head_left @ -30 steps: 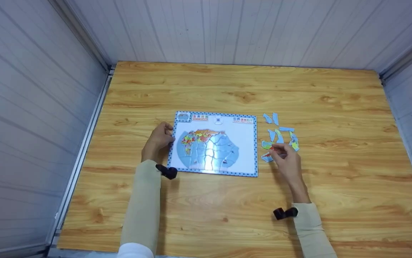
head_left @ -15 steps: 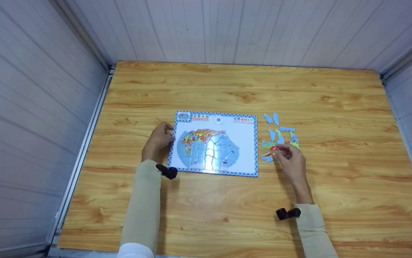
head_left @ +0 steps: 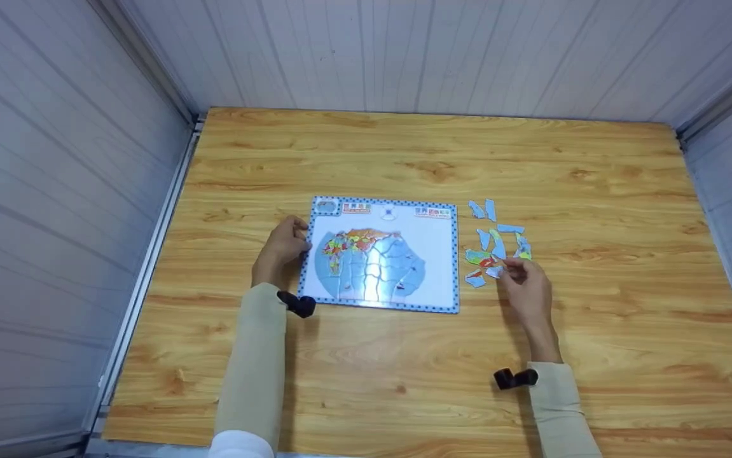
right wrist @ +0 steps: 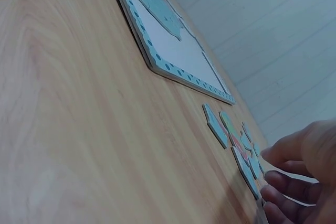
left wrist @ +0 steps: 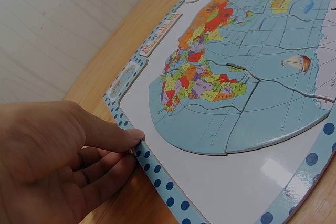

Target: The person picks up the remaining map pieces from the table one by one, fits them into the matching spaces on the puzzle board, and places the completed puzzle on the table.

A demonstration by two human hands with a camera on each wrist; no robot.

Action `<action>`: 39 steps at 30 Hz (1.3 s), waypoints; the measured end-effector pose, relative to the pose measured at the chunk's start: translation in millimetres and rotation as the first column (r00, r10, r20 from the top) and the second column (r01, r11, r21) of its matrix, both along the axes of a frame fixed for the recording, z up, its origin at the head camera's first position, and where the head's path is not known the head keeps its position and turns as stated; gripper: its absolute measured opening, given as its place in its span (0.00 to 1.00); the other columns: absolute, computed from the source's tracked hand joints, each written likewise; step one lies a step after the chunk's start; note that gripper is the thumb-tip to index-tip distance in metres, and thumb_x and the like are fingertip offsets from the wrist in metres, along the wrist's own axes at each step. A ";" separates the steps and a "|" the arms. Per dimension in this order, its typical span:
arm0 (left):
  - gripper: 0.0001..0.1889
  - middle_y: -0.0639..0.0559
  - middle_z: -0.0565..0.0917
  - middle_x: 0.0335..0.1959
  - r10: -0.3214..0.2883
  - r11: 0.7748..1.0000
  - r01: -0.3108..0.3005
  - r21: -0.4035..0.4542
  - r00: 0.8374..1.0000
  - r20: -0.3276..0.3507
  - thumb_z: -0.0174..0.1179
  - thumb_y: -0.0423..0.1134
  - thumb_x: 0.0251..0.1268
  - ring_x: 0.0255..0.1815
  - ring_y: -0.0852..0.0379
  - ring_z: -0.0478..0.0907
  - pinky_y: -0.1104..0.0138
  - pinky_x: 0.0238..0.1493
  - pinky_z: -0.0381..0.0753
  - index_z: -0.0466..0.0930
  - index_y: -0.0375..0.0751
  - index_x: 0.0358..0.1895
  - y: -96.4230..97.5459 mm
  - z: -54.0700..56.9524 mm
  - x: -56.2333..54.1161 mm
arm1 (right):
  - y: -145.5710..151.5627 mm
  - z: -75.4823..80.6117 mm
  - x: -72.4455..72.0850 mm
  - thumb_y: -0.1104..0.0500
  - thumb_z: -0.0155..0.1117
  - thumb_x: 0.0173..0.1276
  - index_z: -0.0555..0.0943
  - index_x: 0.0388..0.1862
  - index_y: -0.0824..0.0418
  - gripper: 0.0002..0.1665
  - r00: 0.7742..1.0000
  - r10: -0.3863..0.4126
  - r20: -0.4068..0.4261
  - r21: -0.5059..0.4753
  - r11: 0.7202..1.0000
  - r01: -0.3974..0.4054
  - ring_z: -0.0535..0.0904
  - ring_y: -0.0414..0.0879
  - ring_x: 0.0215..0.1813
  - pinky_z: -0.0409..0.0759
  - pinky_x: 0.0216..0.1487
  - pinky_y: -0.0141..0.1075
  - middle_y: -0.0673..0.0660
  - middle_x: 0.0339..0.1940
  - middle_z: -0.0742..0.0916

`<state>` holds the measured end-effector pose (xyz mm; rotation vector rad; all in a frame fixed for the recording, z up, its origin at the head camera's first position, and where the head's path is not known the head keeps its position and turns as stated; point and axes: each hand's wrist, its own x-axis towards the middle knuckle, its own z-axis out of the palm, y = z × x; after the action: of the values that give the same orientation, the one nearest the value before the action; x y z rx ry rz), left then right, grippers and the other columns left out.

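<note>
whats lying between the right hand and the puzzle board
In the head view, loose puzzle pieces lie between the right hand and the puzzle board, with a narrow strip of bare table beside the board.

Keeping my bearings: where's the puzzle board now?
In the head view, the puzzle board lies on the table left of the loose pieces, with the left hand at its left edge.

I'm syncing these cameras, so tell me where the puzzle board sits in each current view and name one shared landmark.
Head: the puzzle board lies around the middle of the picture.
Left wrist: the puzzle board fills much of the right side, cut off by the frame.
Right wrist: the puzzle board is at upper middle, cut off at the top.
Shared landmark: its blue-dotted border.
</note>
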<state>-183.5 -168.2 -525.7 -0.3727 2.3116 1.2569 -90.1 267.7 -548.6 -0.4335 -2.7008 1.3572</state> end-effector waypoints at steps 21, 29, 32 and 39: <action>0.18 0.48 0.70 0.42 0.022 1.000 -0.023 0.019 1.000 0.013 0.53 0.29 0.66 0.41 0.53 0.69 0.65 0.42 0.70 0.65 0.43 0.58 0.6 -0.8 -0.4 | 2.7 -5.7 2.0 0.58 0.67 0.63 0.78 0.53 0.67 0.22 0.994 0.058 0.090 0.153 0.986 -0.071 0.73 0.58 0.51 0.71 0.53 0.48 0.65 0.49 0.77; 0.18 0.49 0.70 0.42 0.043 0.999 -0.043 0.029 0.999 0.010 0.53 0.29 0.67 0.41 0.53 0.69 0.65 0.41 0.69 0.65 0.44 0.58 1.2 -0.8 -0.5 | 2.8 -8.1 0.0 0.59 0.66 0.63 0.80 0.50 0.66 0.18 0.995 0.060 0.077 0.155 0.985 -0.071 0.73 0.57 0.50 0.71 0.50 0.47 0.64 0.47 0.77; 0.17 0.48 0.69 0.42 0.047 0.998 -0.048 0.037 0.999 0.021 0.52 0.29 0.68 0.42 0.53 0.69 0.65 0.41 0.69 0.65 0.44 0.58 1.5 -0.1 -0.5 | 2.7 -8.6 -0.2 0.59 0.67 0.63 0.79 0.50 0.67 0.18 0.996 0.057 0.065 0.152 0.986 -0.066 0.73 0.57 0.50 0.71 0.51 0.47 0.65 0.47 0.77; 0.17 0.48 0.70 0.42 0.048 0.998 -0.049 0.040 0.998 0.030 0.52 0.29 0.68 0.42 0.53 0.69 0.65 0.42 0.70 0.65 0.44 0.57 1.2 -0.2 0.4 | 3.3 -10.9 0.2 0.61 0.66 0.63 0.76 0.49 0.67 0.18 0.997 0.052 0.056 0.119 0.991 -0.058 0.76 0.56 0.49 0.72 0.52 0.46 0.64 0.47 0.80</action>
<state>-183.1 -166.9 -526.0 -0.4333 2.2612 1.3112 -89.9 271.0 -559.5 -0.3915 -2.8387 1.2024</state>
